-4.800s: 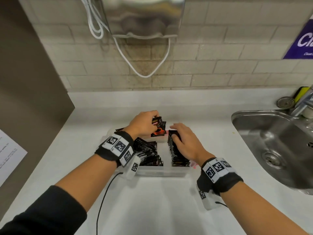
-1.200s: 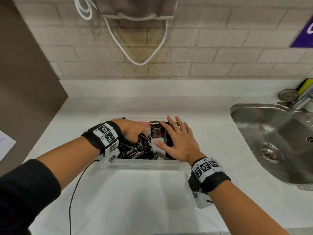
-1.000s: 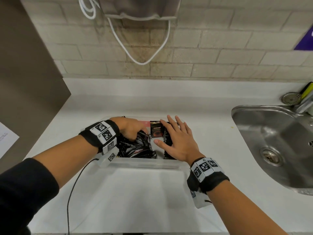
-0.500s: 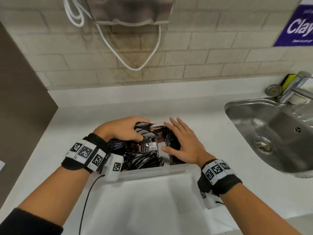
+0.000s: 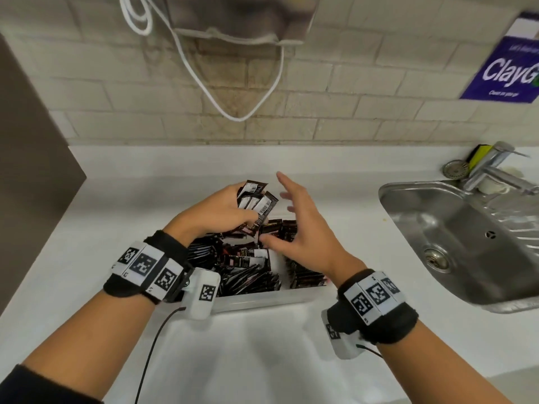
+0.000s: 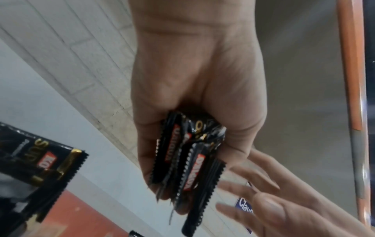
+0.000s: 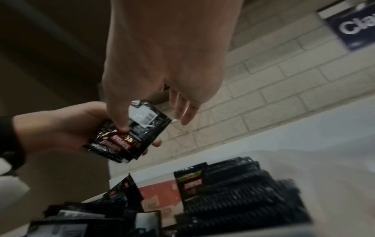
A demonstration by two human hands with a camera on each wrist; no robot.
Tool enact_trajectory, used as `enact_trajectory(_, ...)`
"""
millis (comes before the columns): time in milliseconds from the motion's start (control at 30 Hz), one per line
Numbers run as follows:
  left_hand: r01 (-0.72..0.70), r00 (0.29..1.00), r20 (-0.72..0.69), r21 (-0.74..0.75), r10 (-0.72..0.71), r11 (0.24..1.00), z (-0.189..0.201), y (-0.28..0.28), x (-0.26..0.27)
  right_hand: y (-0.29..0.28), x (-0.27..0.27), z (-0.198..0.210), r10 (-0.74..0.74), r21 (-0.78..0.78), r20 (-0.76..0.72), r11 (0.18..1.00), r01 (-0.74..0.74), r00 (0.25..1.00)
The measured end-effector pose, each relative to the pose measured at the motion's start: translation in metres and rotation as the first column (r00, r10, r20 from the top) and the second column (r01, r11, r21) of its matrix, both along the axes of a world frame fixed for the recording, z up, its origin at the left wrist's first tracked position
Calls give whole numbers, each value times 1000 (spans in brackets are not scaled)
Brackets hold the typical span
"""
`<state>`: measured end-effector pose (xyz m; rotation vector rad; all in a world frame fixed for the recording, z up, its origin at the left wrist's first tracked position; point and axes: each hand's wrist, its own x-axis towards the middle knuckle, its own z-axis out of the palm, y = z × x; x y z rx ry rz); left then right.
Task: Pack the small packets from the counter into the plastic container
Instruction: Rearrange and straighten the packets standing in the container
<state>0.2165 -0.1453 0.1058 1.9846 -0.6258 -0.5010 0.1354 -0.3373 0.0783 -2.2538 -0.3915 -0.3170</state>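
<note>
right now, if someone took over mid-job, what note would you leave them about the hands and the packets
Left hand: grips a bunch of packets, raised above the plastic container.
Right hand: open, fingers spread beside that bunch, holding nothing.
Done: container holds many packets, a tidy upright row on its right, a loose heap on its left.
Left: set the held bunch in and tidy the heap. No loose packets visible on the counter.

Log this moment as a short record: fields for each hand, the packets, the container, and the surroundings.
left hand: left hand grips a bunch of black packets, raised above the container
right hand: right hand open, fingers spread, beside the bunch, holding nothing
container: clear plastic container on the white counter, holding many black packets; neat upright row at right, loose pile at left
surroundings: steel sink to the right; brick wall behind
</note>
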Motion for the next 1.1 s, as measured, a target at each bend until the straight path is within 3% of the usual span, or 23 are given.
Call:
enact_trajectory(100,3,998,-66,-48,-7,999,3,-6,-5,16,6,3,51,-123,21,991,-48,998)
enact_trajectory(267,-48,974,-224,-131,17,990,9,-21,-16,29,15,1,53,-88,24,995,-51,998)
enact_trajectory(433,-106,922,-386,-168,34,980,10,-27,-19,28,20,0,30,-120,125,993,-14,992)
enact_trajectory(667,-94,895,-447,-186,1,978,8,-28,-20,23,20,-5,77,20,53,997,-78,996)
enact_trajectory(900,-49,871,-490,-159,-35,986,12,-26,-21,22,20,0,63,-101,146,994,-48,987)
enact_trajectory(1000,-100,846,-531,-253,-52,962,12,-27,-18,16,22,9,33,12,89,999,-34,996)
enact_trajectory(1100,-96,818,-563,-338,-120,936,17,-19,-15,5,24,18,90,234,-100,970,-65,991)
